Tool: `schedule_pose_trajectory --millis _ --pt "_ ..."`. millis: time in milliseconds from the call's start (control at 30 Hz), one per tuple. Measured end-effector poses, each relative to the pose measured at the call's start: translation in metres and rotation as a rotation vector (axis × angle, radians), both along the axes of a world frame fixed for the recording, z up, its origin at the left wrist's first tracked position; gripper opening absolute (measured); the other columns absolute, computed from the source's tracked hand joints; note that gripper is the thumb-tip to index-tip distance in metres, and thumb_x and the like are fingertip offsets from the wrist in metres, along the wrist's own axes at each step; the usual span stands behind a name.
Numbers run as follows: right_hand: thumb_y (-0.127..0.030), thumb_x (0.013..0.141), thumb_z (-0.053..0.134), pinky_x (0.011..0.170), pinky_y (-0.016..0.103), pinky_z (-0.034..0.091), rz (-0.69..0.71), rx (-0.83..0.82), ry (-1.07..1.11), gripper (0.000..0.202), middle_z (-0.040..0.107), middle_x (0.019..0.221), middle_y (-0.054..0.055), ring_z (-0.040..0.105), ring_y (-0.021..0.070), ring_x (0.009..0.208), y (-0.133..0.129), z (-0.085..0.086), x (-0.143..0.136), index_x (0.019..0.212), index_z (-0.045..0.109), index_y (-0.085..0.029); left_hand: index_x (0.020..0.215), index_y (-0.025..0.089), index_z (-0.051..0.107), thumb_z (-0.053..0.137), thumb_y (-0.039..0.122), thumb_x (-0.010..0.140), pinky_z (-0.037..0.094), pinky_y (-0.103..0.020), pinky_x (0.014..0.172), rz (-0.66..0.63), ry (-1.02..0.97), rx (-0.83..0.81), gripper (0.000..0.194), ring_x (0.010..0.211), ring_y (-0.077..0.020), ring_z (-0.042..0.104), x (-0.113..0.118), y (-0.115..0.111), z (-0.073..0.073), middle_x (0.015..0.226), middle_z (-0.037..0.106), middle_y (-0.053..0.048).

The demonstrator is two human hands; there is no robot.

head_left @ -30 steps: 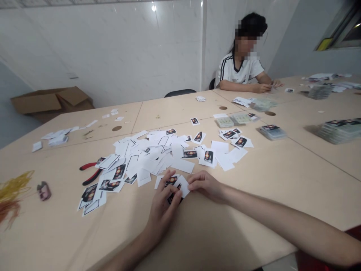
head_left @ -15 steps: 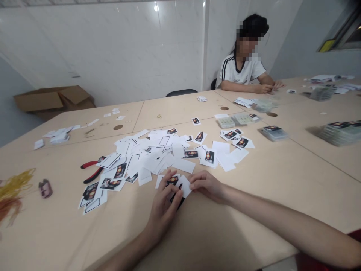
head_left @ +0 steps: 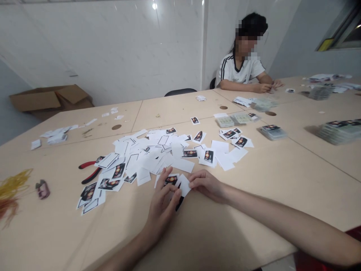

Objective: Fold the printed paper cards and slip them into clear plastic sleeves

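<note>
In front of me, a small paper card (head_left: pixel 184 185), white with a dark printed part, is between my two hands. My right hand (head_left: pixel 207 185) pinches its right edge with thumb and fingertips. At its left side the thumb and index finger of my left hand (head_left: pixel 161 205) are brought together on the card, with the other fingers raised. Partly behind my left fingers lies a printed card (head_left: pixel 171 180) with a dark picture. Just beyond my hands spreads a loose heap of white and printed cards (head_left: pixel 152 154), many overlapping.
Red-and-black-handled pliers (head_left: pixel 91 171) lie partly under the heap. Yellow strings (head_left: pixel 17 184) and a small purplish object (head_left: pixel 43 189) are at left. Clear plastic cases (head_left: pixel 340 131) stand in stacks at right. Across the table (head_left: pixel 254 210) sits a person (head_left: pixel 239 71); a cardboard box (head_left: pixel 53 99) stands behind.
The view has shifted slightly. My hands stay almost in place on the card, with only a small shift of the left fingers.
</note>
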State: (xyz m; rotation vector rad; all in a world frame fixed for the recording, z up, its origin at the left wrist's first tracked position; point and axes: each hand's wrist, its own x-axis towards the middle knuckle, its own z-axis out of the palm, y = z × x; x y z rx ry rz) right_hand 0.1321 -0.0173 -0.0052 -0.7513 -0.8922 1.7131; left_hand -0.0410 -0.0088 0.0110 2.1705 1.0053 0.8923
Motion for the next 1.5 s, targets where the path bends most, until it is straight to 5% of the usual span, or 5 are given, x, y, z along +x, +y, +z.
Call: schedule_pose_trajectory --millis 200,500,1500 --pt "-0.016 0.055 0.064 0.055 0.023 0.028 -0.014 0.002 0.004 0.003 0.053 0.053 -0.002 0.042 0.0077 0.053 0.0005 0.0003 -0.0014 0.054 0.063 -0.014 0.07 0.02 0.055 0.045 0.026 0.08 0.033 -0.035 0.092 0.08 0.02 0.093 0.015 0.107 -0.0198 0.037 0.0002 -0.0009 0.0001 0.106 0.041 -0.004" --pt "-0.016 0.057 0.063 0.056 0.023 0.029 -0.02 -0.001 -0.002 0.002 0.055 0.054 -0.001 0.044 0.0082 0.055 0.0004 -0.0006 -0.0005 0.056 0.064 -0.013 0.067 0.02 0.055 0.047 0.029 0.079 0.037 -0.032 0.076 0.13 0.039 0.055 0.017 0.084 -0.0181 0.042 0.0002 -0.0039 0.0036 0.081 0.041 -0.002" --pt "-0.016 0.054 0.064 0.055 0.023 0.029 -0.057 -0.028 0.014 0.003 0.053 0.052 -0.002 0.043 0.0079 0.053 0.0009 -0.001 -0.0024 0.054 0.063 -0.013 0.063 0.019 0.047 0.044 0.03 0.081 0.037 -0.027 0.065 0.052 -0.065 -0.113 0.021 0.072 -0.0152 0.046 0.0003 0.0003 -0.0018 0.071 0.047 -0.001"
